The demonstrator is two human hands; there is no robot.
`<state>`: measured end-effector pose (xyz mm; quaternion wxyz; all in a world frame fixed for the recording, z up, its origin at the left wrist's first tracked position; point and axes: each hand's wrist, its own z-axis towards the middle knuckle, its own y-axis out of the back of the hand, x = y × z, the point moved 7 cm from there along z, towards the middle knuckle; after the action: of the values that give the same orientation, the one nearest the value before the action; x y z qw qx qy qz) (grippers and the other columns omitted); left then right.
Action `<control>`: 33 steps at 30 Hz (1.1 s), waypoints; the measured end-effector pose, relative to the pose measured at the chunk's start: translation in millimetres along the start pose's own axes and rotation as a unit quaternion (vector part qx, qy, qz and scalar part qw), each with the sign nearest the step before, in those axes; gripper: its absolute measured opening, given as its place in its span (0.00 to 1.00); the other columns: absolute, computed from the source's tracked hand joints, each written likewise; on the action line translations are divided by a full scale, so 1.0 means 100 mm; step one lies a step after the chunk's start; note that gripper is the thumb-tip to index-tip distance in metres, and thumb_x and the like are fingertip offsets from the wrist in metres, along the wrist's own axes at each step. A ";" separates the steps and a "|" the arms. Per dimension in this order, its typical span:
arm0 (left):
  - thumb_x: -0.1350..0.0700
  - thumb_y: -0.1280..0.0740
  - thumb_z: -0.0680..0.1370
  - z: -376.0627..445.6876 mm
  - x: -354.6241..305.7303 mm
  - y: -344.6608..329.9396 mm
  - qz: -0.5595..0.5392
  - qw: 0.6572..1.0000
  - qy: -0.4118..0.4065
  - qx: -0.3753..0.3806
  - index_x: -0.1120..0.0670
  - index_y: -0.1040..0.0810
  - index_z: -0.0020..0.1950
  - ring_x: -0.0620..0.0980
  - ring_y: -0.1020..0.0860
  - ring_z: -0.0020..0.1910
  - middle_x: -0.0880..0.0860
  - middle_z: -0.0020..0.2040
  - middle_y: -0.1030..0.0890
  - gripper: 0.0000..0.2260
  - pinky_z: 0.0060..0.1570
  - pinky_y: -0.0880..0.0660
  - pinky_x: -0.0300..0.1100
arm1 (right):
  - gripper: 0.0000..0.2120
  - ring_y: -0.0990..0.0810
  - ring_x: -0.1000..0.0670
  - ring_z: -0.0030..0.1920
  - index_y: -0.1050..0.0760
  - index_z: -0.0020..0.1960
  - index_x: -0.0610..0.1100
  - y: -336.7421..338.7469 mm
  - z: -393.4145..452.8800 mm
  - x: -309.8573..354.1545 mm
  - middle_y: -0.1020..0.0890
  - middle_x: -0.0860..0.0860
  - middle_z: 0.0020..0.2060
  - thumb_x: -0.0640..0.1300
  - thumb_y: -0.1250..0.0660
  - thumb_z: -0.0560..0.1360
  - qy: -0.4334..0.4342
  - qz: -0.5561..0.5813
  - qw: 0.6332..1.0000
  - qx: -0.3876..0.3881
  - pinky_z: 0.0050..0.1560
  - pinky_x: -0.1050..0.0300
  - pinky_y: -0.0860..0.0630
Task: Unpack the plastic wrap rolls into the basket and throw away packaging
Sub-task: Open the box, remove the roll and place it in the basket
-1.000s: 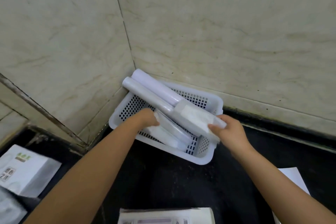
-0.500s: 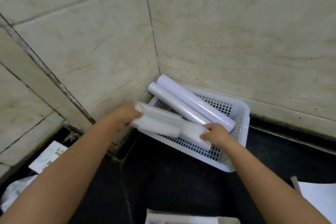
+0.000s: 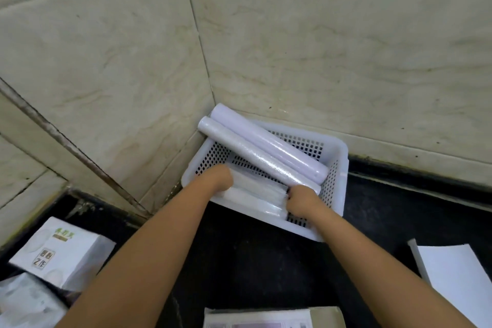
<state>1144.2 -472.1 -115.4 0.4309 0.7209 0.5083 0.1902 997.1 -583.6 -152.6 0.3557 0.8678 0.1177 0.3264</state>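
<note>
A white perforated basket [image 3: 336, 189] sits in the corner of a black counter against the tiled wall. Two long pale plastic wrap rolls [image 3: 255, 146] lie diagonally across its far side, their ends poking over the rim. A pack of shorter rolls in clear film [image 3: 258, 194] lies low in the near side of the basket. My left hand [image 3: 218, 178] grips the pack's left end. My right hand [image 3: 302, 201] grips its right end. The fingers of both hands are hidden behind the pack.
A white printed box [image 3: 57, 250] and crumpled clear packaging [image 3: 24, 301] lie at the lower left. A flat carton [image 3: 269, 318] sits at the bottom edge. A white sheet [image 3: 463, 282] lies at the right. Tiled walls close in behind and to the left.
The pack went from above the basket's left rim down into the basket's near side, both hands still on its ends. The view shifted.
</note>
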 end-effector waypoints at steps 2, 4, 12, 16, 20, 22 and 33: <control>0.65 0.47 0.81 0.04 -0.03 -0.06 0.032 0.999 -0.009 0.007 0.66 0.32 0.67 0.58 0.30 0.67 0.62 0.68 0.29 0.16 0.67 0.34 0.45 | 0.11 0.27 0.47 0.44 0.25 0.51 0.33 0.00 0.01 -0.06 0.23 0.44 0.37 0.32 0.45 0.75 -0.019 0.050 0.999 0.001 0.41 0.56 0.24; 0.64 0.45 0.80 0.07 -0.06 -0.15 0.051 0.998 -0.011 0.027 0.65 0.31 0.67 0.55 0.27 0.62 0.61 0.62 0.25 0.16 0.65 0.32 0.45 | 0.14 0.23 0.44 0.41 0.28 0.57 0.33 -0.03 0.03 -0.13 0.21 0.40 0.41 0.30 0.46 0.75 -0.048 0.154 0.987 0.023 0.45 0.51 0.20; 0.62 0.44 0.81 0.12 0.06 -0.12 0.099 0.995 -0.005 -0.008 0.63 0.27 0.64 0.57 0.26 0.63 0.61 0.65 0.25 0.14 0.61 0.29 0.45 | 0.07 0.29 0.51 0.27 0.32 0.38 0.39 -0.23 -0.01 0.05 0.28 0.45 0.30 0.32 0.42 0.75 -0.092 0.243 0.963 0.067 0.26 0.62 0.29; 0.63 0.43 0.80 -0.03 0.12 0.08 0.077 0.992 -0.050 -0.081 0.65 0.26 0.59 0.58 0.24 0.54 0.63 0.61 0.23 0.11 0.52 0.27 0.47 | 0.15 0.33 0.52 0.27 0.36 0.31 0.42 -0.14 -0.07 0.14 0.30 0.47 0.28 0.35 0.43 0.75 -0.045 0.126 0.990 0.038 0.26 0.62 0.35; 0.66 0.43 0.78 -0.47 0.05 0.18 0.073 0.963 -0.154 -0.211 0.64 0.24 0.43 0.60 0.25 0.53 0.65 0.54 0.22 0.09 0.49 0.29 0.49 | 0.11 0.30 0.50 0.33 0.31 0.34 0.40 0.15 -0.34 0.16 0.30 0.49 0.31 0.38 0.41 0.76 0.042 0.056 0.997 -0.042 0.28 0.63 0.37; 0.65 0.41 0.78 -0.80 0.00 0.09 0.067 0.938 -0.228 -0.252 0.65 0.22 0.50 0.59 0.25 0.55 0.63 0.55 0.22 0.09 0.52 0.31 0.49 | 0.09 0.24 0.43 0.43 0.24 0.43 0.35 0.28 -0.59 0.19 0.22 0.42 0.39 0.38 0.41 0.76 0.102 0.016 0.990 -0.094 0.36 0.59 0.32; 0.36 0.36 0.71 -1.87 0.07 -1.35 0.253 0.908 -0.334 0.018 0.56 0.46 0.76 0.52 0.39 0.73 0.53 0.75 0.39 0.41 0.71 0.39 0.47 | 0.18 0.22 0.34 0.56 0.22 0.54 0.31 -0.33 -1.93 -0.60 0.19 0.34 0.52 0.27 0.32 0.64 0.328 -0.127 0.926 -0.135 0.61 0.45 0.29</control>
<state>937.2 -370.4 -123.0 0.4997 0.8543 0.1392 0.0318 826.6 -481.6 -101.5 0.4496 0.6339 0.2915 0.5577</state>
